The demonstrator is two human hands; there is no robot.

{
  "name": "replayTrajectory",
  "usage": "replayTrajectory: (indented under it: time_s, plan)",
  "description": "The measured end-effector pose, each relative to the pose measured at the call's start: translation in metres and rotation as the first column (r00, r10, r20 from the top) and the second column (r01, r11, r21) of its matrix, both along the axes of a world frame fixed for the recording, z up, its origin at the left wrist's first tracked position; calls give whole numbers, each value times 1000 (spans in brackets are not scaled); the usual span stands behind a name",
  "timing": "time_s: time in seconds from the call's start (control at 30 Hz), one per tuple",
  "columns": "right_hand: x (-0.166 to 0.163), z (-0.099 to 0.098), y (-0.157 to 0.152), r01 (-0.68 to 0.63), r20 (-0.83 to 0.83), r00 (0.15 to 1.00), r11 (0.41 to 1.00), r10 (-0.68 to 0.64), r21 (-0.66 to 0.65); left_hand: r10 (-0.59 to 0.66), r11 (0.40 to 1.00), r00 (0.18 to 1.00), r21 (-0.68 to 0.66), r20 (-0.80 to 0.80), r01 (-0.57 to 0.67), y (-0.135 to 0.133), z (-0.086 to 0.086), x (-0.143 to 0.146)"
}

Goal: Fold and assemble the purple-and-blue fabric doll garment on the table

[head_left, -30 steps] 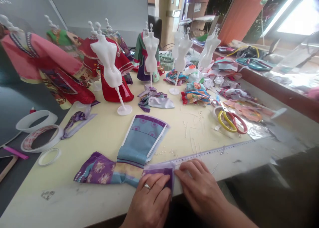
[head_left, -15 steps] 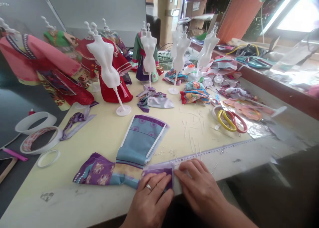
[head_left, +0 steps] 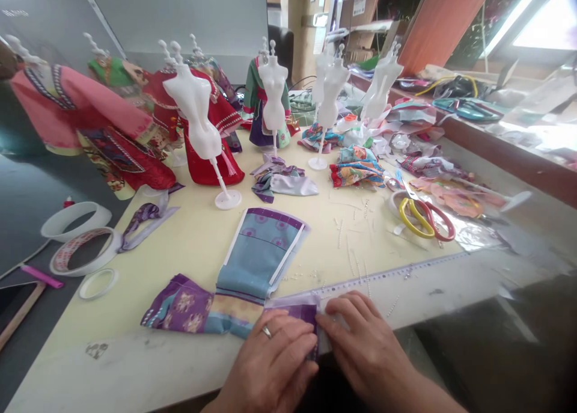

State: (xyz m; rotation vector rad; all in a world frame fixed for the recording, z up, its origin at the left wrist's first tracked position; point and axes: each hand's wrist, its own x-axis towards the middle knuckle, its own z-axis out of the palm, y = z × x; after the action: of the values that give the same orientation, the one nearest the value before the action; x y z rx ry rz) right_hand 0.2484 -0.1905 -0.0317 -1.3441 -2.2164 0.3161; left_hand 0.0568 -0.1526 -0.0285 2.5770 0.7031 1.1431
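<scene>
A small doll garment (head_left: pixel 252 253) lies spread on the table's front part, with a blue panel, a cream band and purple patterned sleeves. My left hand (head_left: pixel 274 359), a ring on one finger, is closed over its right-hand purple sleeve end (head_left: pixel 295 311), fingers together and thumb tucked under. Against the outer edge of that sleeve rests my right hand (head_left: pixel 360 338), its fingers bent and the index fingertip at the fabric edge. The right thumb is mostly hidden. A clear ruler (head_left: pixel 383 276) lies just beyond my right hand.
White dress forms (head_left: pixel 193 112) stand at the back, several dressed. Rolls of tape (head_left: pixel 85 253) sit at left. Yellow and red scissors (head_left: pixel 417 217) lie at right near loose bead strings (head_left: pixel 360 266). Fabric pieces (head_left: pixel 356 172) are heaped behind. The table edge (head_left: pixel 180 377) runs close in front.
The whole view has shifted slightly, so things appear a little further right. My left hand's fingers are drawn closer together over the sleeve end. The right hand stays at its edge.
</scene>
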Motion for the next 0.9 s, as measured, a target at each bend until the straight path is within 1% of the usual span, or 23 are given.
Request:
replayTrajectory:
  time_s: [0.07,0.13,0.2,0.3,0.4,0.5,0.6,0.9]
  plan:
    - [0,0,0,4,4,1000,1000,-4,-2,81,991,996,-106,-26,-83,8,9,-4]
    - [0,0,-1,4,11,1000,1000,-4,5,141,965,985,-207,-99,-159,18,17,-7]
    - [0,-1,-1,3,14,1000,1000,-3,6,117,942,971,-285,-210,-176,29,23,-7]
    - [0,-1,-2,2,6,1000,1000,-2,3,27,919,933,-359,-358,-165,43,28,-4]
    - [0,-2,-2,5,8,1000,1000,-5,-4,-16,904,886,-386,-463,-185,49,30,0]
    - [0,-2,-2,9,15,1000,1000,-9,-5,-35,893,852,-399,-522,-208,51,31,4]
    - [1,-3,-2,9,15,1000,1000,-9,2,-56,889,842,-410,-537,-203,52,32,7]
    - [1,-2,-2,3,-9,1000,1000,-3,-12,-97,902,826,-400,-555,-163,55,31,15]
